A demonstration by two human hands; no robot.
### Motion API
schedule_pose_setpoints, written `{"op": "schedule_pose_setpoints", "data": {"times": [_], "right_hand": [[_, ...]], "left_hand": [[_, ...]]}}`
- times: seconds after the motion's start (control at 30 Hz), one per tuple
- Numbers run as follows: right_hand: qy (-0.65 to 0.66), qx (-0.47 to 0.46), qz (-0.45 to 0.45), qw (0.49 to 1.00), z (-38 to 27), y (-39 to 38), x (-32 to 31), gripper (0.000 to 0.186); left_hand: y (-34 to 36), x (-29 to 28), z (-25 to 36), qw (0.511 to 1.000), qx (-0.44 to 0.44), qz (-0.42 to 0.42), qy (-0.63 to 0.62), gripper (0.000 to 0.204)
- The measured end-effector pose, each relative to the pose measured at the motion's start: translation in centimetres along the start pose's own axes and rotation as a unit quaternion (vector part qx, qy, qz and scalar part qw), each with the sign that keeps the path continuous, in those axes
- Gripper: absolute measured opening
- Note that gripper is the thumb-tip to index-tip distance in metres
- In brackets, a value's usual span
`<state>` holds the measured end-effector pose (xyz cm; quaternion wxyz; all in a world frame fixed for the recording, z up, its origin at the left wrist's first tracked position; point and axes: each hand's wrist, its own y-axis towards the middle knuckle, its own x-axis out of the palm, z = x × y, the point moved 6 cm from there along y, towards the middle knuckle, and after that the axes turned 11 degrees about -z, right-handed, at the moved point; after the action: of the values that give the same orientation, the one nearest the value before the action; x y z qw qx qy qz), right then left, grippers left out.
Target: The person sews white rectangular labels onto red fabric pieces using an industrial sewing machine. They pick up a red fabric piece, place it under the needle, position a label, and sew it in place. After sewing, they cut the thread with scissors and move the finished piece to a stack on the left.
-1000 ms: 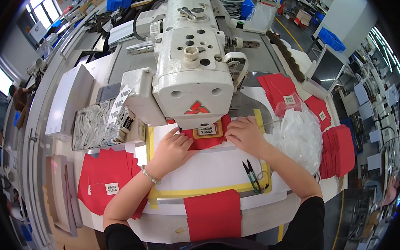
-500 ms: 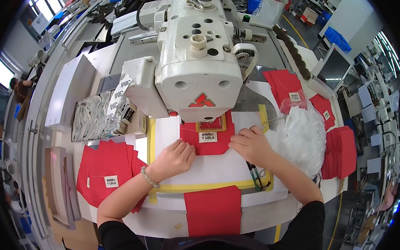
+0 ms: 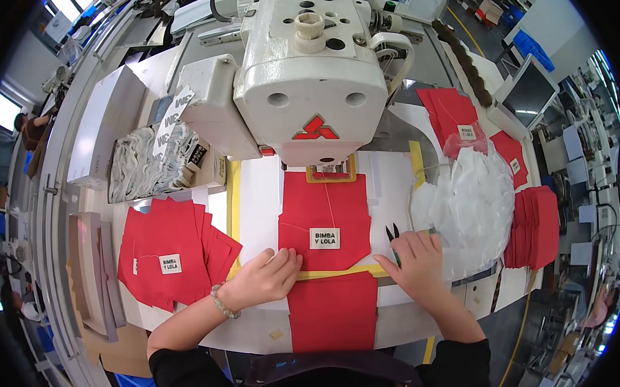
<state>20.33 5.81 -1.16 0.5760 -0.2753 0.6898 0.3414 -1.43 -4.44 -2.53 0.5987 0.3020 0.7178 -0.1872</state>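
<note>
Left hand (image 3: 264, 276) has its fingers curled together, pinching the near left corner of a red fabric panel (image 3: 310, 200), while a beaded bracelet (image 3: 222, 302) circles that wrist. Right hand (image 3: 417, 263) lies over a pair of thread snips (image 3: 397, 229), thumb and fingers spread about them; whether it grips them I cannot tell. The panel lies flat at the middle of the surface (image 3: 257, 327), over a white sheet (image 3: 390, 182) bordered with yellow tape, its far edge reaching the yellow-framed clamp (image 3: 351, 169) of a white sewing machine (image 3: 312, 99). A pale woven label (image 3: 325, 238) sits on the panel's nearer half, and a loose thread runs from it toward the clamp. At the surface's near edge is a red fabric stack (image 3: 334, 315); more labelled red panels (image 3: 165, 236) overlap along its left side. Toward the right edge, a clear plastic bag (image 3: 465, 213) bulges with white pieces.
</note>
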Motion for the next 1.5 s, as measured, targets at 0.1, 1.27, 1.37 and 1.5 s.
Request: {"op": "schedule_pose_setpoints", "data": {"times": [0.1,1.27,1.37,1.5], "right_hand": [[0.003,0.097,-0.040,0.995,1.0,-1.1,-1.0,0.041],[0.100,-0.042,-0.003,0.994,1.2,8.2,-1.7,0.049],[0.038,-0.104,0.036,0.993,0.1,8.6,-1.2,0.045],[-0.016,-0.141,0.028,0.990,-0.6,8.9,-0.9,0.040]], "left_hand": [[-0.3,0.2,0.0,1.000,-0.006,-0.004,-0.001,0.030],[-1.0,0.8,-2.3,0.981,-0.074,0.035,-0.173,0.032],[-1.5,0.8,-2.8,0.946,-0.075,0.088,-0.303,0.026],[-2.9,-0.3,-1.6,0.931,-0.038,0.137,-0.337,0.022]]}}
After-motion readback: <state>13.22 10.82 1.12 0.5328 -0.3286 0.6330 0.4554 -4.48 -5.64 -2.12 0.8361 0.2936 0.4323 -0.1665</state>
